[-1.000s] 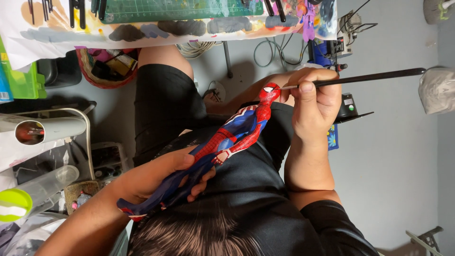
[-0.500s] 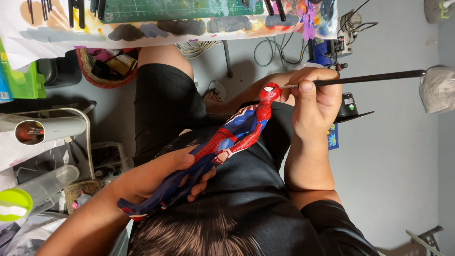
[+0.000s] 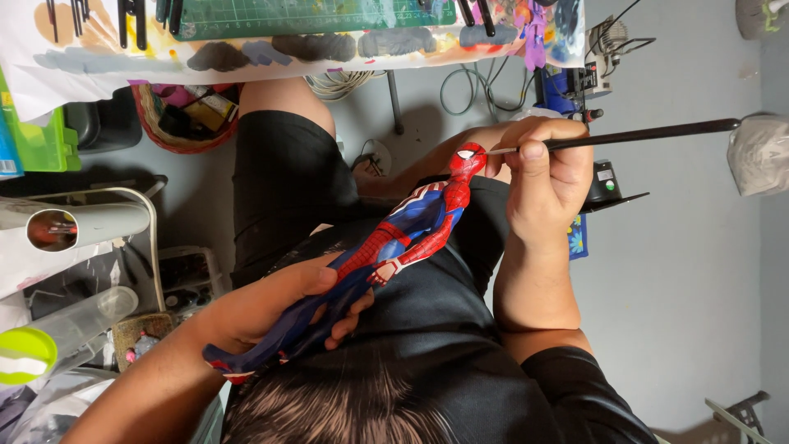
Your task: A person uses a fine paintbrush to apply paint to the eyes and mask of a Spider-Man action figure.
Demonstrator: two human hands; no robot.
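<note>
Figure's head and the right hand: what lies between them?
In the head view, only the fine brush tip spans the short gap from the right hand to the figure; its point meets the red head.

- A bright green plastic box [image 3: 37, 140] sits at the left edge, just under the paint-stained sheet.
- A thin blue package [image 3: 6, 152] stands at the very left edge, touching the green box; only a strip shows.
- A clear tube with a yellow-green cap [image 3: 49, 337] lies at lower left.
- A small blue card with a flower print [image 3: 578, 240] lies on the floor beside the right forearm.
</note>
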